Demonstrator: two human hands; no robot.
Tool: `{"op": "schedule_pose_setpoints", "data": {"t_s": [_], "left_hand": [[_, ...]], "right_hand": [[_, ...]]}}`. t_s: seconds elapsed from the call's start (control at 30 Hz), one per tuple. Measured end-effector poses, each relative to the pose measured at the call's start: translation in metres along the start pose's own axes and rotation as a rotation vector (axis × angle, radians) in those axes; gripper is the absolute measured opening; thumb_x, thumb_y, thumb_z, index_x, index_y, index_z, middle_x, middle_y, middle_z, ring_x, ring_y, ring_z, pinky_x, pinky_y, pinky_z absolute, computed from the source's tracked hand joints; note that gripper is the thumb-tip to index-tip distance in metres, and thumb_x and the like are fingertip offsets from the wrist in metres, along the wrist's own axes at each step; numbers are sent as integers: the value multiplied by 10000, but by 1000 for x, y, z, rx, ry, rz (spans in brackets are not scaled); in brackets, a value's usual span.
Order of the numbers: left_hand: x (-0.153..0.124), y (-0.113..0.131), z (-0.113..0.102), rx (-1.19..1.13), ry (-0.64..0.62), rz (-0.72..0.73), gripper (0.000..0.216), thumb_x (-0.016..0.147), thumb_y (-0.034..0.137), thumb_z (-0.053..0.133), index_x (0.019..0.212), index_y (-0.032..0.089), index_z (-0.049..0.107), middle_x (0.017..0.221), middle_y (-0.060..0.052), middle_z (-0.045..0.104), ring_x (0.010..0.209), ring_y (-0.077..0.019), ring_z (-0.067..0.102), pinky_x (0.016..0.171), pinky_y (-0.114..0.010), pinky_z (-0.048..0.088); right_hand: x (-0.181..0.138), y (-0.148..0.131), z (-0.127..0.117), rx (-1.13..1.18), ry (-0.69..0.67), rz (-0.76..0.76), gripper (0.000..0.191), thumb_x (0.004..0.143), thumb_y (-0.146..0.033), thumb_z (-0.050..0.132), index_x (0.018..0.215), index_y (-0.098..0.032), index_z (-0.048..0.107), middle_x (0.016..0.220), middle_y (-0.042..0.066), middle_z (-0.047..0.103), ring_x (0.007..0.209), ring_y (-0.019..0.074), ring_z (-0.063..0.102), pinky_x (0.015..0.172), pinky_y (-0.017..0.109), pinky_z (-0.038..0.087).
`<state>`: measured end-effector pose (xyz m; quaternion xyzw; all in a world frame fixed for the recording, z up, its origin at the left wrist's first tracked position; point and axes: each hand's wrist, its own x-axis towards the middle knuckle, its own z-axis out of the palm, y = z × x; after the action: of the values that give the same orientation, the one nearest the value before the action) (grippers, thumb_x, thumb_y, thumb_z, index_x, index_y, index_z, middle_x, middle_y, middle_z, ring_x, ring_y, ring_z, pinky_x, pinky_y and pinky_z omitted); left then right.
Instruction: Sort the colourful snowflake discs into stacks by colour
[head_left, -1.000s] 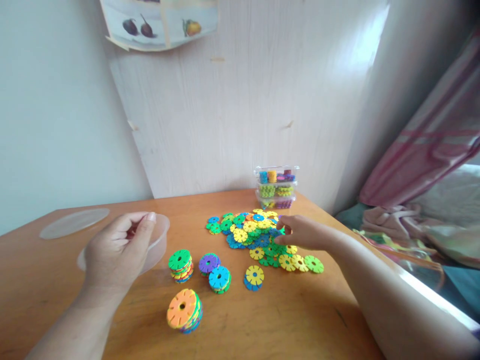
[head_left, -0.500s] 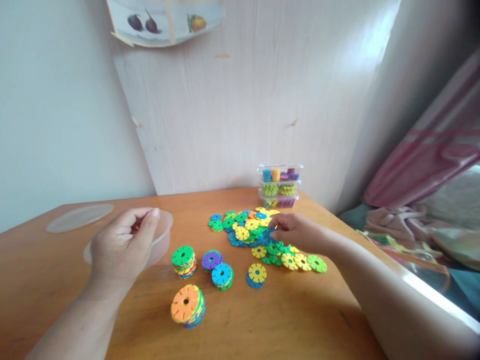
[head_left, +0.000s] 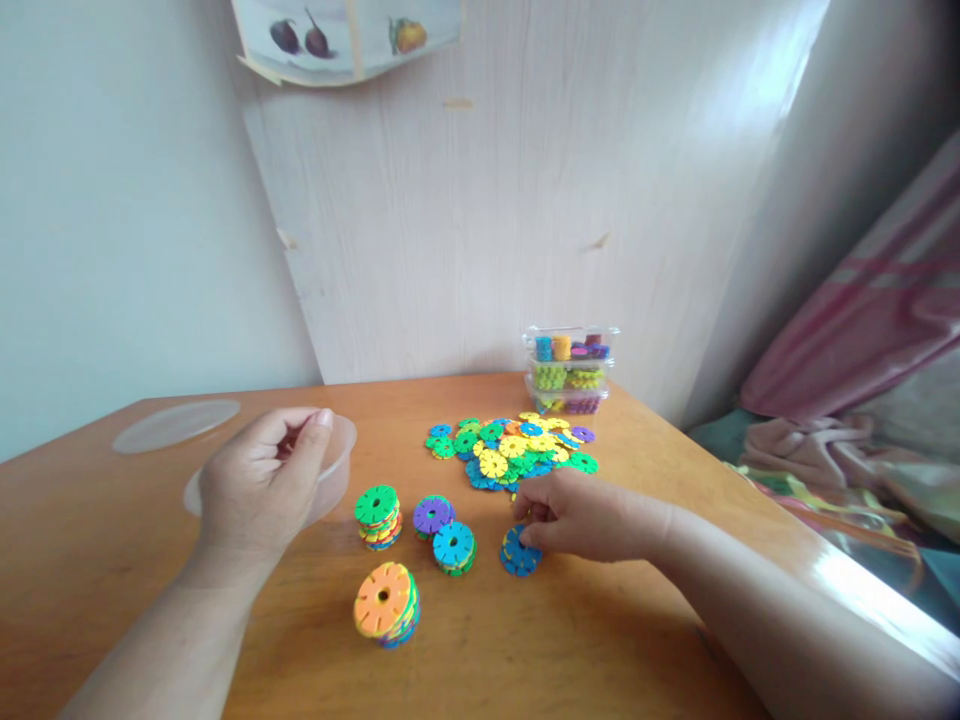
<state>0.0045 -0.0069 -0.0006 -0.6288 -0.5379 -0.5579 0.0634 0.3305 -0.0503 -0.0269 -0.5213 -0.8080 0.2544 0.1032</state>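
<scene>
My left hand (head_left: 262, 485) is curled against the near side of a clear plastic bowl (head_left: 337, 465), thumb up at its rim. My right hand (head_left: 581, 520) is pinched on a blue flower-shaped disc (head_left: 517, 553) that tops a small stack on the wooden table (head_left: 600, 640). Left of it stand other short stacks: one blue-topped (head_left: 454, 547), one purple-topped (head_left: 433, 515), one green-topped (head_left: 377, 508). A taller orange-topped stack (head_left: 384, 600) stands nearer to me. A loose pile of coloured discs (head_left: 510, 448) lies just beyond my right hand.
A clear round lid (head_left: 176, 425) lies at the far left of the table. Stacked clear boxes (head_left: 571, 368) of small coloured pieces stand against the wall at the back. Pink bedding (head_left: 825, 450) lies past the table's right edge.
My right hand came back from the loose pile to the small stack, which now shows blue on top instead of yellow. My left hand stayed at the bowl. The view shifted slightly.
</scene>
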Motion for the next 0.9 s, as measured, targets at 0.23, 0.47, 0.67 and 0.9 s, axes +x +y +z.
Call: {"op": "schedule_pose_setpoints", "data": {"t_s": [0.23, 0.47, 0.67, 0.9], "left_hand": [[0, -3, 1, 29, 16, -13, 294, 851, 489, 609, 861, 224, 736, 739, 22, 708, 697, -142, 624, 662, -235, 426], [1, 1, -2, 36, -8, -21, 275, 840, 477, 612, 849, 226, 724, 726, 24, 692, 708, -156, 626, 661, -241, 433], [1, 2, -1, 42, -5, -25, 298, 834, 497, 597, 849, 231, 730, 740, 12, 710, 718, -175, 645, 669, -259, 455], [1, -4, -1, 57, -9, -48, 303, 843, 497, 604, 876, 227, 739, 767, 16, 711, 741, -160, 643, 682, -246, 438]], "right_hand": [[-2, 17, -15, 39, 200, -8, 145, 829, -230, 585, 907, -206, 705, 695, -23, 627, 638, 134, 537, 566, 248, 358], [-7, 60, -46, -180, 347, 180, 91, 802, -244, 593, 821, -194, 666, 687, -1, 616, 634, 154, 528, 565, 283, 313], [-4, 65, -44, -278, 227, 205, 248, 788, -428, 701, 871, -198, 660, 873, 61, 694, 752, 202, 587, 615, 296, 353], [-1, 66, -41, -213, 270, 170, 93, 751, -251, 663, 795, -196, 603, 774, 19, 643, 695, 171, 552, 595, 286, 342]]}}
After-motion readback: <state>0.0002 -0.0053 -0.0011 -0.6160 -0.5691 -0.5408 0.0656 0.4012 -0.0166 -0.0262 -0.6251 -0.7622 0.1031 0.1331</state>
